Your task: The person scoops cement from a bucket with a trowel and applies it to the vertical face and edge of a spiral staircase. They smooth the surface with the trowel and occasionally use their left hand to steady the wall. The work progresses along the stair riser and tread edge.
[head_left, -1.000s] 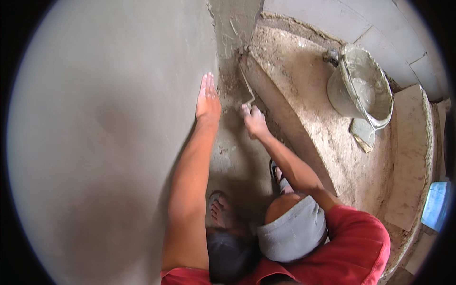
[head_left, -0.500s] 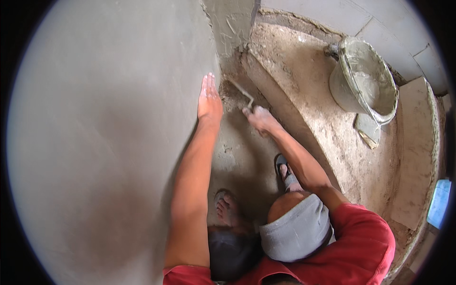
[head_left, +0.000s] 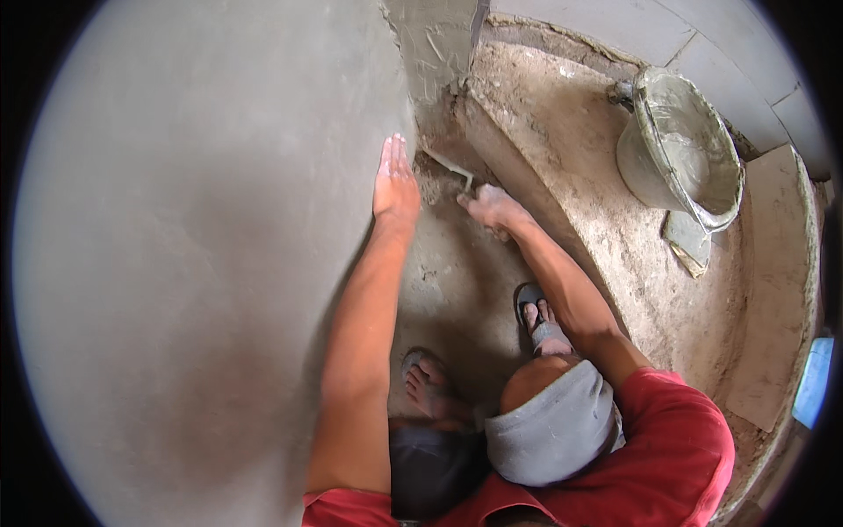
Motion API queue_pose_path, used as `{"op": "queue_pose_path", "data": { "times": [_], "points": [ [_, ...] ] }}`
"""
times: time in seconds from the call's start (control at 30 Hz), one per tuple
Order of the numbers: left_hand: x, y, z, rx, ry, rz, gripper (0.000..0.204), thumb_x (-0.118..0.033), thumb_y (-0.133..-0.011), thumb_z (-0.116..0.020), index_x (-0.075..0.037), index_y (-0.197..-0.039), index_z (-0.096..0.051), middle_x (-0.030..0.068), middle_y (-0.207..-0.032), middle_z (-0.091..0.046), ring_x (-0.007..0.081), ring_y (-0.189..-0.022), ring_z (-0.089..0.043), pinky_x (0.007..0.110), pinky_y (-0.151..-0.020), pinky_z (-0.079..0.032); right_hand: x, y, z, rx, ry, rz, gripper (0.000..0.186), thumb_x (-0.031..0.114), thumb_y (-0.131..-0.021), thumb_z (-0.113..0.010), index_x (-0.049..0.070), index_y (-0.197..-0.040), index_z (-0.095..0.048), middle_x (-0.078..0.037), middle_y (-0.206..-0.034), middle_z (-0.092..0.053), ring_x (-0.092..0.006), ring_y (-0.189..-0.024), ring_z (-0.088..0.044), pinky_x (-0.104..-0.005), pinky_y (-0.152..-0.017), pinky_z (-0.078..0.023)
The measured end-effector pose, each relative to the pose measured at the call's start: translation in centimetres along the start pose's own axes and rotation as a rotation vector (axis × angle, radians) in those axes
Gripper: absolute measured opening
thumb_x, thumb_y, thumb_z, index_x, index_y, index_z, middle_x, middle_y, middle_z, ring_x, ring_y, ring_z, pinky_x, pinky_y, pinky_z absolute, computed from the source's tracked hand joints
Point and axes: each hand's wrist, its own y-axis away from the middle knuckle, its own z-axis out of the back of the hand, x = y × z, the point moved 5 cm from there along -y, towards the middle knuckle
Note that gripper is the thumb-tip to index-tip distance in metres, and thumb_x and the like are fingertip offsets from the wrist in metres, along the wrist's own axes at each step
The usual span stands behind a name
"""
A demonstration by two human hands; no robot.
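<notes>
My left hand (head_left: 397, 186) lies flat along the edge of the grey plastered wall (head_left: 211, 228), fingers stretched out and pointing away from me, with pale dust on them. Off to its right, my right hand (head_left: 497, 211) is wrapped round the handle of a trowel (head_left: 450, 165). The trowel's bent neck and thin blade reach forward and left, down into the corner where wall and floor meet. Its handle is mostly covered by my fingers. Loose mortar (head_left: 432, 186) lies below the blade.
A rough, dusty step (head_left: 562, 158) rises along the right. On it stands a mortar-smeared bucket (head_left: 641, 167) beside a small flat slab (head_left: 687, 241). White blocks (head_left: 632, 26) line the far side. My sandalled feet (head_left: 536, 309) rest on the floor; a blue object (head_left: 813, 382) shows at far right.
The whole view has shifted slightly, so things sit a little further right. Both hands keep their poses; the trowel stays in the corner, its blade a little flatter to view.
</notes>
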Motion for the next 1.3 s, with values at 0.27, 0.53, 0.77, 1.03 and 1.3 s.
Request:
{"op": "queue_pose_path", "data": {
  "times": [0.27, 0.53, 0.77, 1.03, 1.3],
  "points": [
    [0.0, 0.3, 0.0, 0.009, -0.058, -0.026, 0.062, -0.028, -0.112, -0.034, 0.004, -0.165, -0.029, 0.0162, -0.178, -0.015, 0.0358, -0.165, -0.006, 0.056, -0.133, 0.000, 0.0, -1.4, 0.5, -0.051, 0.130, 0.032, 0.065, 0.050, -0.104, -0.053, -0.011, -0.124, -0.068, -0.035, -0.124, -0.069, -0.0477, -0.123, -0.066, -0.0528, -0.106, -0.051],
    [-0.2, 0.3, 0.0, 0.024, -0.105, -0.082, 0.063, -0.032, -0.112, -0.041, 0.000, -0.166, -0.030, 0.0172, -0.178, -0.015, 0.0394, -0.165, -0.007, 0.061, -0.131, 0.001, 0.2, 0.0, 0.4, 0.025, 0.045, 0.075, 0.062, 0.044, -0.105, -0.052, -0.012, -0.122, -0.069, -0.034, -0.131, -0.067, -0.0462, -0.125, -0.065, -0.0526, -0.108, -0.051],
    [-0.4, 0.0, 0.0, 0.012, -0.102, -0.047, 0.062, -0.033, -0.113, -0.036, 0.000, -0.166, -0.030, 0.0157, -0.178, -0.014, 0.0393, -0.165, -0.006, 0.059, -0.132, 0.001, -0.5, -0.2, -0.6, -0.053, -0.082, 0.121, 0.061, 0.046, -0.107, -0.050, -0.010, -0.107, -0.073, -0.033, -0.096, -0.074, -0.0467, -0.094, -0.074, -0.0541, -0.087, -0.058],
    [-0.4, 0.1, 0.0, 0.020, -0.097, -0.056, 0.061, -0.028, -0.112, -0.034, 0.001, -0.165, -0.030, 0.0141, -0.178, -0.016, 0.0352, -0.166, -0.006, 0.056, -0.133, 0.000, -4.9, 5.8, -3.0, 0.192, 0.044, 0.070, 0.064, 0.058, -0.105, -0.052, -0.001, -0.120, -0.070, -0.034, -0.110, -0.073, -0.0453, -0.106, -0.072, -0.0534, -0.094, -0.057],
    [-0.2, -0.3, 0.0, -0.018, -0.068, -0.040, 0.062, -0.031, -0.112, -0.037, 0.000, -0.165, -0.031, 0.0151, -0.178, -0.018, 0.0367, -0.165, -0.009, 0.057, -0.133, -0.001, -5.0, 8.5, -5.4, 0.306, -0.212, 0.103, 0.055, 0.051, -0.105, -0.053, 0.006, -0.134, -0.064, -0.025, -0.084, -0.073, -0.0335, -0.080, -0.076, -0.0471, -0.076, -0.060]
  ]
}}
